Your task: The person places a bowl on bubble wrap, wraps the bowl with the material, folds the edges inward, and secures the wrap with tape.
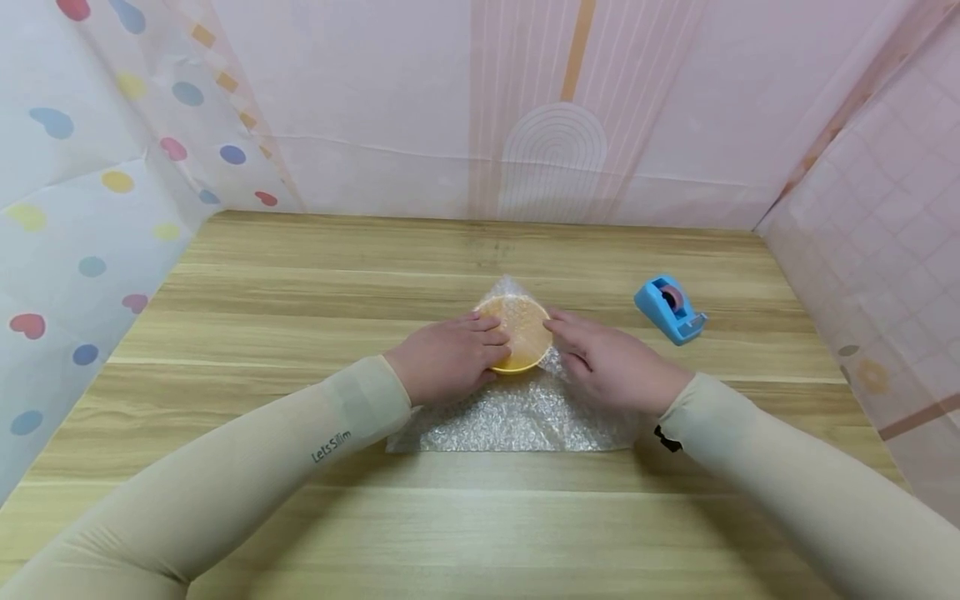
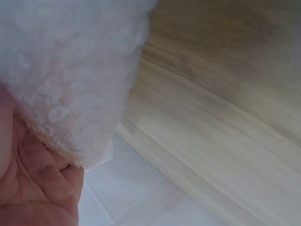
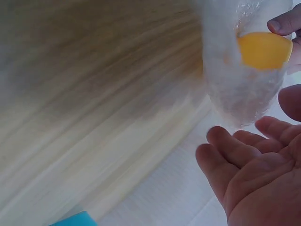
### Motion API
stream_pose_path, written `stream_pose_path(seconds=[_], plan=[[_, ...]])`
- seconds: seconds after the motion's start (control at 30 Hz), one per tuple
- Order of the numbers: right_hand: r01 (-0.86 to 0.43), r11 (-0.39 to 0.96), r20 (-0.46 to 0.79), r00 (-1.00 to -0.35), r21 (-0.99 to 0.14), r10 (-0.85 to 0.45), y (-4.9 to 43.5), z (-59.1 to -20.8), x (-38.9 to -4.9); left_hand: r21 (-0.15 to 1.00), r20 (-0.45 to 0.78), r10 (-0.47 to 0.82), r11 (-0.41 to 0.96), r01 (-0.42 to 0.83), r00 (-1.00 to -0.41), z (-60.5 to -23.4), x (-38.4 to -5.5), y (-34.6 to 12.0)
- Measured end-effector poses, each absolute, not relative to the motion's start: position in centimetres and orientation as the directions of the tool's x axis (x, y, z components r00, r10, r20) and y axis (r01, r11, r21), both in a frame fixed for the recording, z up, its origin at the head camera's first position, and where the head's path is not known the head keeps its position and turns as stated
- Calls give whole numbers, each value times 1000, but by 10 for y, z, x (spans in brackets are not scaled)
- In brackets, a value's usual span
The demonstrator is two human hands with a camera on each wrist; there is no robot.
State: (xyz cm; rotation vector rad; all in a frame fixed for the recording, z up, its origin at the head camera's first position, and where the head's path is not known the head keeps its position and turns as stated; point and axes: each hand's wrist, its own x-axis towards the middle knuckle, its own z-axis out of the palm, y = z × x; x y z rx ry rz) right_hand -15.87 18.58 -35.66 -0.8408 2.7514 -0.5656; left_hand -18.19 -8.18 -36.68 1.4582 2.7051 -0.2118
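A round yellow bowl (image 1: 517,365) sits on a sheet of bubble wrap (image 1: 517,421), part of which is folded up over it. My left hand (image 1: 446,358) lies over the bowl's left rim, fingers on the covered top. In the right wrist view that hand's thumb (image 3: 283,22) touches the yellow side, so bowl and wrap are held between thumb and fingers. On the opposite side, my right hand (image 1: 618,362) has its fingers extended, tips right at the rim and the wrap. Its palm (image 3: 270,183) shows with nothing gripped.
A blue tape dispenser (image 1: 670,310) with a pinkish roll stands to the right, beyond my right hand. The wood-grain table (image 1: 315,275) meets patterned cloth walls (image 1: 375,108) at the back and both sides.
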Motion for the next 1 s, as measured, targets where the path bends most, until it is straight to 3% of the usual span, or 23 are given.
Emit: stream_pose_path(seconds=[0.53, 1.0], plan=[[-288, 822, -191, -885, -492, -424, 198, -358, -154, -62, -166, 807, 565, 823, -567, -365, -189, -78], [-156, 857, -297, -895, -491, -333, 204, -359, -156, -73, -166, 811, 557, 828, -560, -367, -199, -77]])
